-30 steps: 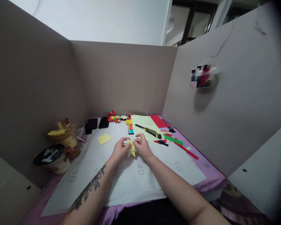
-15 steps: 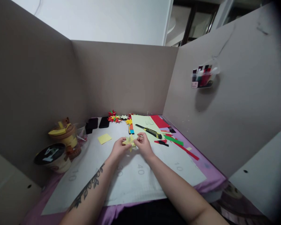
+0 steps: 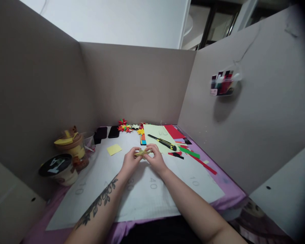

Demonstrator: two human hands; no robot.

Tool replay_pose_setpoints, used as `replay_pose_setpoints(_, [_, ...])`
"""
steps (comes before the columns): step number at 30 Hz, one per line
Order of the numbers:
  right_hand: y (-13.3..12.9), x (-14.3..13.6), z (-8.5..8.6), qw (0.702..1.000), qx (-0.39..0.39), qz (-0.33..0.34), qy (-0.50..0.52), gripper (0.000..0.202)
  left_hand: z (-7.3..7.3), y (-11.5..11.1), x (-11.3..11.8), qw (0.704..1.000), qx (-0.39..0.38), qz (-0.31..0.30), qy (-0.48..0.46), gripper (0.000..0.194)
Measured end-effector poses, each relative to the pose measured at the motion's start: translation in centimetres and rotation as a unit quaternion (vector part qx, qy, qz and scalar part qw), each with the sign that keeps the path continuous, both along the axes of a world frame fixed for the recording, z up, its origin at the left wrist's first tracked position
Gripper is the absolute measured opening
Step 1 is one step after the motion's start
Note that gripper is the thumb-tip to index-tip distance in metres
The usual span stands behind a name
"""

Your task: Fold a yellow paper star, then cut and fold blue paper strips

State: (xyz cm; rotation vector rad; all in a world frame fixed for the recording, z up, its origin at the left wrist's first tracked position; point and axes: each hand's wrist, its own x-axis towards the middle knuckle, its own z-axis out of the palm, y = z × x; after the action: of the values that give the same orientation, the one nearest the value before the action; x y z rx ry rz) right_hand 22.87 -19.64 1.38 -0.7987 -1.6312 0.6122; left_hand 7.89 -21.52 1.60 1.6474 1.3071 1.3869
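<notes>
Between both hands is a pale yellow folded paper star, partly covered by the fingers. My left hand pinches its left side, and my right hand grips its right side. The star is held a little above the white sheet and shows nearly edge-on. Behind the hands lies a yellow and black utility knife on a light green paper sheet. Left of the hands a yellow square of paper rests flat on the white sheet.
Finished paper stars in several colours sit at the back. Red and green paper strips lie to the right. Pots and a black-lidded tub stand at left. Two black flat objects lie behind. Grey panels enclose the table.
The paper star has been tipped from facing me to nearly edge-on. Both hands have closed in around it, with the right fingers now over its top.
</notes>
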Motion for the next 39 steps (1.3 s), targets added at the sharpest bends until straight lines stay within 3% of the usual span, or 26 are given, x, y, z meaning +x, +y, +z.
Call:
replay_pose_setpoints(8, [0.0, -0.1, -0.1, 1.0, 0.004, 0.015, -0.022, 0.004, -0.3, 0.3, -0.2, 0.999, 0.001, 0.012, 0.039, 0.034])
replay_pose_setpoints(23, [0.4, 0.1, -0.8, 0.992, 0.066, -0.038, -0.101, 0.01, -0.8, 0.3, -0.3, 0.995, 0.017, 0.015, 0.096, 0.032])
replay_pose_setpoints(32, [-0.1, 0.2, 0.0, 0.975, 0.122, -0.033, -0.184, 0.014, 0.1, -0.7, -0.1, 0.991, 0.022, 0.035, 0.131, 0.035])
replay_pose_setpoints(36, [0.1, 0.1, -0.3, 0.984, 0.097, -0.021, -0.147, 0.016, 0.3, -1.0, 0.1, 0.983, 0.063, 0.05, 0.166, 0.027])
replay_pose_setpoints(39, [0.2, -0.1, -0.4, 0.988, 0.091, -0.022, -0.126, 0.015, 0.4, -0.9, 0.1, 0.975, 0.124, 0.025, 0.184, 0.024])
